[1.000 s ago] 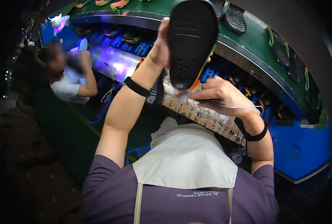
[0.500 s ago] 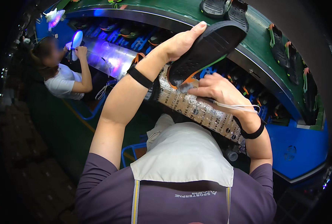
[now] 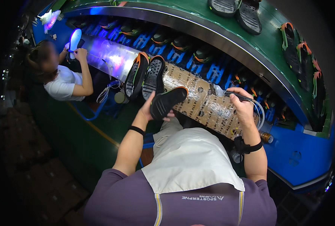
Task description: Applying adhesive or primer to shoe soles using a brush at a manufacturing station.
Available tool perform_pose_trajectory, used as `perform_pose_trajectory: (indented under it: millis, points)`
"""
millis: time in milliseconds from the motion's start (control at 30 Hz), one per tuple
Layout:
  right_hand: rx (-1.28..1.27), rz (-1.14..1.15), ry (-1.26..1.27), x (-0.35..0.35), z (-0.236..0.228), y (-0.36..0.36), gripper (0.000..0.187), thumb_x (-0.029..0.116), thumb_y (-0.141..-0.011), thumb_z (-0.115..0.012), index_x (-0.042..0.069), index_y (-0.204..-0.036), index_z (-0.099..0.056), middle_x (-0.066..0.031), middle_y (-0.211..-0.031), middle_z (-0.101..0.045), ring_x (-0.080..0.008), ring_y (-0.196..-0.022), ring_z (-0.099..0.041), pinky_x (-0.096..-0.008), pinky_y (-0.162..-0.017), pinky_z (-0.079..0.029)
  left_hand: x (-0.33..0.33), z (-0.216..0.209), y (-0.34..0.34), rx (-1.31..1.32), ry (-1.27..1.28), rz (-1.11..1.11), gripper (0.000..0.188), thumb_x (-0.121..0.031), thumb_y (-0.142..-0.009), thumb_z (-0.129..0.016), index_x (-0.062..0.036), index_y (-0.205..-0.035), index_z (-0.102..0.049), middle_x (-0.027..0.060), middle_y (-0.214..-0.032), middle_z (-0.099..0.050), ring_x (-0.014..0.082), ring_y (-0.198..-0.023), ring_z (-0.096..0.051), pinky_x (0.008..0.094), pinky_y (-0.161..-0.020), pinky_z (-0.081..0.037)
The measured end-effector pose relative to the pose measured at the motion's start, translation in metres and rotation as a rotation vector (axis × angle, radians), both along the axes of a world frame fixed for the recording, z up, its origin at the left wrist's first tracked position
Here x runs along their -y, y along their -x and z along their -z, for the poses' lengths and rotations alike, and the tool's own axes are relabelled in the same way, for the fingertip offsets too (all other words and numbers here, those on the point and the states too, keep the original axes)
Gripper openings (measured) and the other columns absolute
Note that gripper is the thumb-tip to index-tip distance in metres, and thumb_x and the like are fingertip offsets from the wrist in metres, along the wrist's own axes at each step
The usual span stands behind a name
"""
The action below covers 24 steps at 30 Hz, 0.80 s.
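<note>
My left hand (image 3: 147, 108) is closed on a black shoe sole (image 3: 169, 102) with an orange rim, held tilted with its ridged face up over the near edge of the cardboard-covered bench (image 3: 201, 113). Two more soles lie at the bench's left end: a black one with an orange edge (image 3: 134, 77) and one with a studded face (image 3: 153, 73). Between the fingers of my right hand (image 3: 243, 107) is a brush (image 3: 238, 95) with a dark handle and a clear tube trailing from it. Its whitish tip (image 3: 218, 90) hovers at the far edge of the bench, apart from the sole.
Beyond the bench runs a row of blue racks (image 3: 214, 73) carrying shoe parts. Above them curves a green conveyor (image 3: 275, 43) with a metal edge and several black soles (image 3: 249, 17). A co-worker (image 3: 64, 83) sits at the left under purple light. A can (image 3: 266, 137) stands near my right wrist.
The sole in my left hand has come down and toward me, away from the conveyor edge. My right hand with the brush has moved right, off the sole.
</note>
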State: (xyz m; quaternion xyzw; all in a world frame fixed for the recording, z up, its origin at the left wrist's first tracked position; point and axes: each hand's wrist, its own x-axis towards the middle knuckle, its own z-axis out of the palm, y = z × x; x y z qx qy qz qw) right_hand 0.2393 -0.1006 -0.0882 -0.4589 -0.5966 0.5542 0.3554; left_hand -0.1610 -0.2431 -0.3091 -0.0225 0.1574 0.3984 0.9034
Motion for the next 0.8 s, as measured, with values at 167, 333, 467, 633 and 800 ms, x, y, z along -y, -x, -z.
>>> perform_pose_trajectory:
  millis: [167, 333, 467, 633, 800]
  points:
    - [0.017, 0.019, 0.126, 0.002, 0.028, 0.015, 0.02, 0.01, -0.094, -0.071, 0.0, -0.11, -0.077, 0.0011, -0.09, -0.071, -0.0062, -0.082, -0.059, -0.0243, -0.076, -0.048, 0.011, -0.016, -0.05, -0.011, 0.182, -0.147, 0.089, -0.061, -0.102, -0.034, 0.0065, -0.159, -0.039, 0.0453, -0.15, -0.046, 0.0606, -0.137, -0.051, 0.0723, -0.111, -0.043]
    - [-0.029, -0.04, 0.066, -0.001, 0.021, 0.052, 0.02, 0.013, -0.093, -0.071, 0.0, -0.107, -0.078, 0.0002, -0.087, -0.071, -0.0073, -0.08, -0.06, -0.0257, -0.074, -0.049, -0.017, -0.047, -0.09, 0.023, 0.044, -0.169, 0.081, -0.045, -0.097, -0.034, 0.0093, -0.157, -0.04, 0.0398, -0.15, -0.051, 0.0568, -0.137, -0.053, 0.0649, -0.116, -0.043]
    - [0.038, 0.005, -0.054, -0.004, -0.012, 0.073, 0.019, 0.011, -0.092, -0.071, 0.001, -0.106, -0.078, 0.0033, -0.079, -0.065, -0.0037, -0.071, -0.053, -0.0233, -0.065, -0.043, -0.036, -0.119, -0.126, 0.175, 0.065, -0.382, 0.083, -0.056, -0.104, -0.028, 0.0036, -0.16, -0.038, 0.0388, -0.152, -0.048, 0.0547, -0.143, -0.047, 0.0619, -0.122, -0.038]
    - [0.085, 0.102, -0.224, -0.013, -0.027, 0.09, 0.023, 0.016, -0.09, -0.073, 0.0, -0.106, -0.077, -0.0077, -0.082, -0.074, -0.0113, -0.075, -0.066, -0.0289, -0.072, -0.054, -0.055, -0.125, -0.138, 0.029, -0.206, -0.395, 0.084, -0.066, -0.106, -0.028, -0.0033, -0.16, -0.04, 0.0291, -0.149, -0.056, 0.0502, -0.136, -0.056, 0.0618, -0.117, -0.044]
    - [-0.01, 0.144, -0.248, -0.017, -0.039, 0.111, 0.021, 0.015, -0.089, -0.074, 0.001, -0.105, -0.077, -0.011, -0.084, -0.075, -0.0147, -0.076, -0.07, -0.03, -0.07, -0.055, -0.054, -0.142, -0.147, -0.049, -0.268, -0.332, 0.077, -0.06, -0.108, -0.03, -0.0034, -0.158, -0.043, 0.0253, -0.148, -0.058, 0.0429, -0.136, -0.059, 0.0549, -0.116, -0.048]
